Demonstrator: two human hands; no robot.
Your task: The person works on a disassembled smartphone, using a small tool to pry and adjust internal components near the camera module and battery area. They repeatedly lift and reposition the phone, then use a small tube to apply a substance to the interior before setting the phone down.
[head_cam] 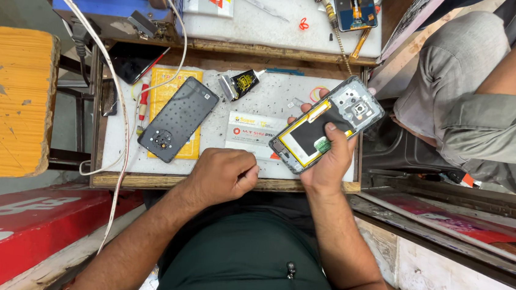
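Right hand (pixel 329 160) grips the opened phone (pixel 327 124) above the white mat (pixel 274 97), thumb pressing on its battery. Left hand (pixel 222 174) rests near the mat's front edge, fingers curled together, seemingly pinching something small. I judge the inside inspection is underway; careful, steady prying comes next.

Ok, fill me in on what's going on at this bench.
A person is at a small white work mat with an opened phone held in the right hand, its back off so the battery and inner parts show. The left hand rests closed at the mat's near edge, by a white packet; whether it holds anything cannot be told. The dark back cover lies on the mat to the left, and a small glue tube lies beyond it. Another person sits on the right.
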